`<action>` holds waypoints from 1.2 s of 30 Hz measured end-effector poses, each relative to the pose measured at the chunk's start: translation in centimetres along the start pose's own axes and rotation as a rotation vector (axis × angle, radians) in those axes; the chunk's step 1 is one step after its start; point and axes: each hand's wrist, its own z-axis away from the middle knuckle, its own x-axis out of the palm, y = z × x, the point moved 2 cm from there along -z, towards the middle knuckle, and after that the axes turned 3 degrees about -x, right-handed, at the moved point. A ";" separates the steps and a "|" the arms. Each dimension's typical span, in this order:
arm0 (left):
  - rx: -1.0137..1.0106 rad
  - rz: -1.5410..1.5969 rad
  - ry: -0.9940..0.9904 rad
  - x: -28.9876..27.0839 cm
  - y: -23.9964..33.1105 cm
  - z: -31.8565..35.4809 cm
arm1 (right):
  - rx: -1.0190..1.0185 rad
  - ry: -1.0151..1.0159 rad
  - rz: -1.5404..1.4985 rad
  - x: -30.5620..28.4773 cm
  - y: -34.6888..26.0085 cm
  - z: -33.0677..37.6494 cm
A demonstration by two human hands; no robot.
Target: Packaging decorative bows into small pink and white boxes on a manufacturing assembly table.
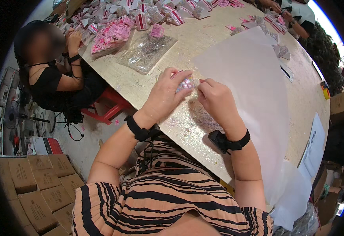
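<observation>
In my left hand (167, 91) is a small clear bag of shiny, pale iridescent pieces (186, 84), with the fingers wrapped round it. Close beside it, my right hand (215, 96) has its thumb and forefinger pinched at the bag's right end. Whatever lies between those fingertips is too small to tell apart from the bag's end. Both hands are above the pale table (187, 131), whose near edge is strewn with glitter. Under my right hand lies a tangle of thin pale strands (203, 116).
Pink cards (111, 37) are piled at the far left, near a clear plastic sheet (146, 53). Filled bags (156, 15) crowd the back. A white sheet (246, 78) covers the table's right. A person (48, 74) sits at left; cardboard boxes (38, 185) are stacked below.
</observation>
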 end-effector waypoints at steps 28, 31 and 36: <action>0.010 -0.077 0.281 -2.2 -3.5 2.4 | 0.071 0.056 -0.049 -0.8 0.7 -0.2; 0.044 -0.134 0.262 -2.4 -3.5 2.2 | 0.077 0.053 -0.055 -0.8 0.6 -0.3; 0.163 -0.246 0.225 -2.6 -3.4 1.5 | 0.084 0.025 -0.077 -0.8 0.7 -0.2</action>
